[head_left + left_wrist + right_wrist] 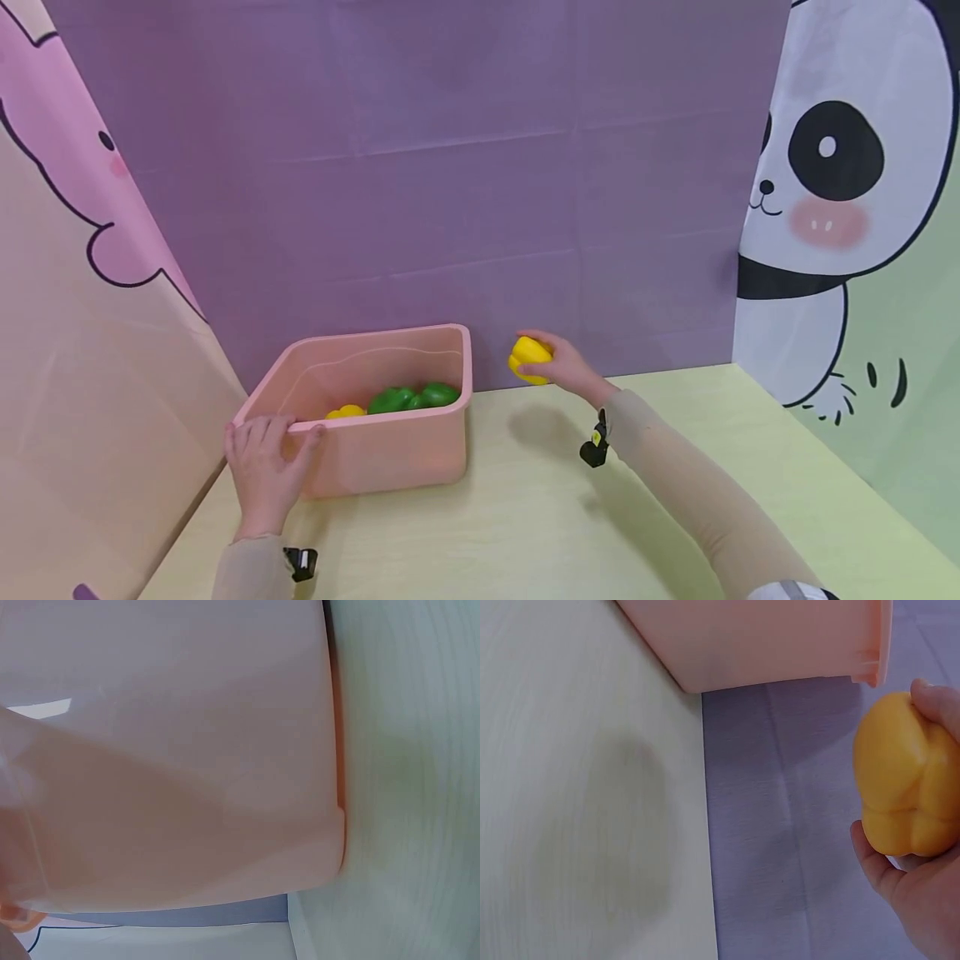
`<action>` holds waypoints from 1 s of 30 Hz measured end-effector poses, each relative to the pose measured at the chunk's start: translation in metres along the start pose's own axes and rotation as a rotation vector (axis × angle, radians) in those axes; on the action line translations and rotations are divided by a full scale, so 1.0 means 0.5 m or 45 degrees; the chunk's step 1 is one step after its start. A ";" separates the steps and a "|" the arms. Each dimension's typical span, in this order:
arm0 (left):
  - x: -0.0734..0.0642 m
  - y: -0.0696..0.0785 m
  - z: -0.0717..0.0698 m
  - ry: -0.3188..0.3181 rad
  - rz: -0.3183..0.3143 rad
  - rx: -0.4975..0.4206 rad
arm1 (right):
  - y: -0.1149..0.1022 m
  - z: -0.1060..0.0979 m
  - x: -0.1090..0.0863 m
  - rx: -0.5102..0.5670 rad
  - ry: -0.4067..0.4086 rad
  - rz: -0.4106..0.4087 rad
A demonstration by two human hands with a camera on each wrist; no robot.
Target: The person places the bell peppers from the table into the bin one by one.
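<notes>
A pink plastic bin (390,454) stands on the table at left of centre in the head view. Inside it lie green bell peppers (392,400) and a yellow one (346,412), partly hidden by the front wall. My left hand (266,471) holds the bin's rim at its near left corner. To the right of the bin, my right hand (572,369) grips a yellow bell pepper (530,360) above the table, thumb and fingers on opposite sides. Up close in the right wrist view, the held pepper (904,776) looks smooth and lobed. The bin's wall (187,750) fills most of the left wrist view.
The pale wooden table (480,542) runs back to a purple sheet (465,192). A wall with a pink cartoon figure (60,125) rises at left, and one with a panda picture (832,167) at right.
</notes>
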State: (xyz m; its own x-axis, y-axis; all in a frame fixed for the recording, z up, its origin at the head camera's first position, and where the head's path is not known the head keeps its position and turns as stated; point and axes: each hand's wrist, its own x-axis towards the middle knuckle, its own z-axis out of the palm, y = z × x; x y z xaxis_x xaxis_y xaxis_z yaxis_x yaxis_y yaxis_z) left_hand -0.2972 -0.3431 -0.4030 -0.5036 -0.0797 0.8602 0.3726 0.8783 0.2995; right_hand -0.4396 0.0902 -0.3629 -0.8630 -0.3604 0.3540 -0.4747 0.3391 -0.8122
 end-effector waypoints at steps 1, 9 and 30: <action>-0.001 0.000 0.000 -0.005 -0.003 0.005 | -0.001 0.001 0.002 -0.001 -0.001 -0.003; -0.005 0.000 0.001 -0.017 -0.014 0.014 | -0.016 0.007 0.009 0.009 0.004 -0.003; -0.001 0.001 -0.001 -0.009 -0.008 0.017 | -0.037 0.011 0.026 0.023 0.021 -0.013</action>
State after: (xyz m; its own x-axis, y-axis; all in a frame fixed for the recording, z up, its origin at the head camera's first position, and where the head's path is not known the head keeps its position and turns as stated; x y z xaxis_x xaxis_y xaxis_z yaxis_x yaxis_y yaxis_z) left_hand -0.2965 -0.3430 -0.4030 -0.5114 -0.0821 0.8554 0.3588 0.8841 0.2993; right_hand -0.4412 0.0747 -0.3460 -0.8608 -0.3495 0.3700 -0.4808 0.3198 -0.8164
